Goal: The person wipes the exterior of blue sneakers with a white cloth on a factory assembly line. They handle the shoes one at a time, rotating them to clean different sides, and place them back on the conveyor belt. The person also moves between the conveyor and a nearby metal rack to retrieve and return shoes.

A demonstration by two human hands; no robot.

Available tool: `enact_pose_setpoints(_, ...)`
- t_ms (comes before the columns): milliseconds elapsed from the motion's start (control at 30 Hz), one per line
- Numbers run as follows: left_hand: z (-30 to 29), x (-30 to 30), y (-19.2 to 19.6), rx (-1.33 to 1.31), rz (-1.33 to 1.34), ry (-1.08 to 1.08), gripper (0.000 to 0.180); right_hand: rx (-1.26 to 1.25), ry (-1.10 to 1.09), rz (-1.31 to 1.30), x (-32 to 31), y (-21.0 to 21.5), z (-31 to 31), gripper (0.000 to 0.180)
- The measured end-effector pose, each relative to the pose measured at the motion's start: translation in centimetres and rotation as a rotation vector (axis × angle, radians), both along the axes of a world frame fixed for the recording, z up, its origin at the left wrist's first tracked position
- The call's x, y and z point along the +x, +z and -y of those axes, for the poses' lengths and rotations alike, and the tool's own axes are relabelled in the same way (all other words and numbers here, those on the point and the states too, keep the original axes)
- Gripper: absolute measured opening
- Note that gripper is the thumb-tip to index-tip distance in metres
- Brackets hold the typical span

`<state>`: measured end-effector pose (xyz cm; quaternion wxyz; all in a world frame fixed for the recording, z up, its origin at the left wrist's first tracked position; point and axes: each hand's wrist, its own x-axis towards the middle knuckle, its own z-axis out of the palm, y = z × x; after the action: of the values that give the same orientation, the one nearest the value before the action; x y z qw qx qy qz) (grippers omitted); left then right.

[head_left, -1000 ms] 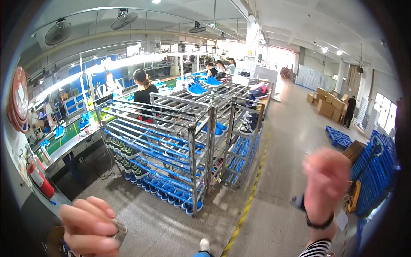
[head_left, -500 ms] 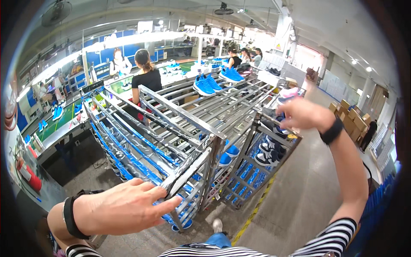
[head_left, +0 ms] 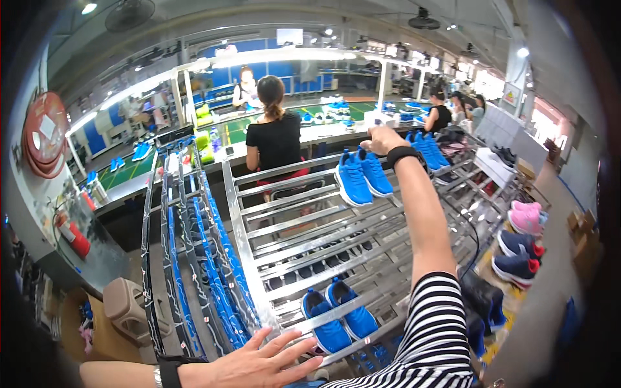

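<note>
On the top bars of a metal rack (head_left: 249,233) stands a pair of blue sneakers (head_left: 364,176) with white soles, toes toward me. My right hand (head_left: 384,140) reaches across the rack to their heels, its fingers curled down onto the heel of the right-hand shoe; the fingertips are partly hidden. Low in the view, my left hand (head_left: 268,363) is open, fingers spread flat above the rack's near corner. Beside its fingertips, a second blue pair (head_left: 336,317) sits on the rack. Whether that hand touches the metal cannot be told.
More blue sneakers (head_left: 429,152) stand farther along the rack. To the left is a narrow rack with blue-wrapped bars (head_left: 207,258), a stool (head_left: 126,304) and a fire extinguisher (head_left: 72,236). A person in black (head_left: 277,142) sits at the green conveyor (head_left: 236,131). Pink shoes (head_left: 527,216) are at right.
My right hand has moved from the rack's right end to the blue sneakers on top. My left hand has spread its fingers near the rack's corner. The view has turned left and come nearer.
</note>
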<state>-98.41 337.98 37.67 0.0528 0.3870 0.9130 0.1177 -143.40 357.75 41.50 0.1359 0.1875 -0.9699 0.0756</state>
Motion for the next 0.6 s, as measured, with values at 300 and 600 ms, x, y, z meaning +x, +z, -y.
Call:
enact_pose_setpoints(300, 0.2, -0.7, -4.0, 0.031, 0.206, 0.225, 0.056, -0.051, -0.211, 0.106, -10.2, -10.5, 4.4, 0.059)
enact_pose_setpoints(600, 0.2, -1.3, -4.0, 0.091, 0.215, 0.24, 0.049, 0.07, -0.002, 0.265, -11.5, -10.8, 2.4, 0.032)
